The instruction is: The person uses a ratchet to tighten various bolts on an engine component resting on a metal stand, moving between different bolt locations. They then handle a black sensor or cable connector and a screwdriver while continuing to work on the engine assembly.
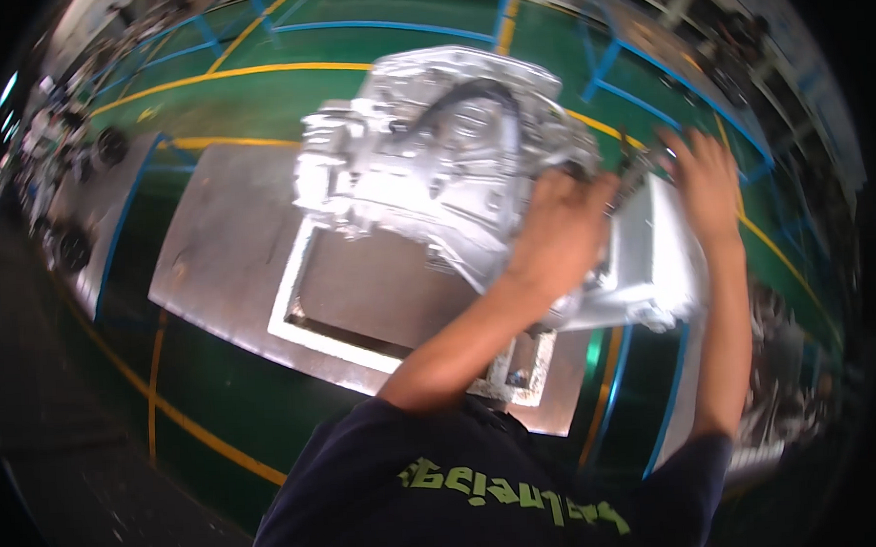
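Left hand [561,227] curled, right hand [705,186] half-curled, at right end of silver metal housing [433,166]; grips unclear on both.

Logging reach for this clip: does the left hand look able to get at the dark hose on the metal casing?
Probably yes: the left hand is close to the dark hose, and nothing visible blocks the way across the metal casing.

bulky silvery metal casing [444,180], on table [217,244]
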Tool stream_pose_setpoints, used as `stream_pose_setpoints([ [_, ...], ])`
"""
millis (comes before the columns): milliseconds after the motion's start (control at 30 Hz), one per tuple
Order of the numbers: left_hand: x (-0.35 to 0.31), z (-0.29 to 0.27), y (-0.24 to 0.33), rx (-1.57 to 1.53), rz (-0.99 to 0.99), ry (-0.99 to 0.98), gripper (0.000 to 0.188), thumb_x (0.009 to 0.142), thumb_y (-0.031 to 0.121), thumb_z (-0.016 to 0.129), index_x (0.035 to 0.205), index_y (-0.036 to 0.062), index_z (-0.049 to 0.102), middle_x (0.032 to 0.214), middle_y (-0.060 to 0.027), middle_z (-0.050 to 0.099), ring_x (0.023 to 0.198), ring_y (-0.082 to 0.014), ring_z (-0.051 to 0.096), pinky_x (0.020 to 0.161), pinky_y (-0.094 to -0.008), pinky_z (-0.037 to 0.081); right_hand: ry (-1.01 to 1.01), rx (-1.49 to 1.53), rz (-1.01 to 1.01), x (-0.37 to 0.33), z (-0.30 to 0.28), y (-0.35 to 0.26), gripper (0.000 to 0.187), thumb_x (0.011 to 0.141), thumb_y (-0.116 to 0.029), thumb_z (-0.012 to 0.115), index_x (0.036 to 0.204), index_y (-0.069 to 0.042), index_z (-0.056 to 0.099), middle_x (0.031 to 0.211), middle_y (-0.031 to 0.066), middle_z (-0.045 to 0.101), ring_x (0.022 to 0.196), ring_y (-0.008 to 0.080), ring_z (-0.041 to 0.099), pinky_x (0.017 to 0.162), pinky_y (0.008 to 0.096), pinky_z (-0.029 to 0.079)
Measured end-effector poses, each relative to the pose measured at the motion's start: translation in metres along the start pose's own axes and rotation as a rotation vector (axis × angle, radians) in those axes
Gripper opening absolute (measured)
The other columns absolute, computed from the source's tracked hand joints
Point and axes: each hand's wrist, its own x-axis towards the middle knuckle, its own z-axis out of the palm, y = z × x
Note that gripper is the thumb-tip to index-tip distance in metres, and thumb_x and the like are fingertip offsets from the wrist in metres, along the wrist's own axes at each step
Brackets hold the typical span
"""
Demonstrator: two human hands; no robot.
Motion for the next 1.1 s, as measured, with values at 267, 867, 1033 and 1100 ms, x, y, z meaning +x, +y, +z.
stream_pose_setpoints([
  [267,0.006,0.003,-0.001,-0.043,0.040,-0.024,0.043,0.082,0.009,0.072,0.125,0.0076,0.066,0.107,-0.0154,0.070,0.102,-0.0363,0.059,0.104,-0.0480,0.040,-0.204,0.793,0.257,0.066,0.048,-0.029,0.048,0.108,-0.042,0.049,0.150,-0.020,0.053,0.115,0.0132,0.068,0.111,0.0353,0.063,0.105,0.0456,0.045],
  [867,-0.002,0.005,-0.003,-0.067,0.076,0.030,0.041,0.083,0.007,0.071,0.123,0.0034,0.064,0.105,-0.0165,0.065,0.105,-0.0361,0.057,0.108,-0.0482,0.039,-0.803,0.511,0.725,0.020,-0.042,-0.019,0.056,0.096,-0.057,0.064,0.104,-0.002,0.069,0.063,0.0058,0.059,0.051,0.0138,0.061,0.040,0.0277,0.043],
  [1033,-0.003,0.007,-0.011,-0.076,0.052,0.062,0.041,0.084,0.008,0.072,0.124,0.0029,0.064,0.106,-0.0170,0.065,0.107,-0.0378,0.057,0.110,-0.0494,0.038,-0.663,0.686,0.710,0.048,-0.031,-0.039,0.051,0.090,-0.046,0.072,0.115,-0.001,0.066,0.068,0.0040,0.059,0.053,0.0131,0.055,0.042,0.0283,0.041],
  [1100,-0.005,0.007,-0.007,-0.046,0.035,0.044,0.040,0.084,0.010,0.073,0.122,0.0028,0.064,0.114,-0.0185,0.062,0.112,-0.0399,0.056,0.109,-0.0496,0.039,-0.478,0.654,0.720,0.054,-0.018,-0.044,0.051,0.088,-0.041,0.073,0.119,-0.001,0.065,0.071,0.0049,0.060,0.054,0.0121,0.054,0.043,0.0279,0.041],
])
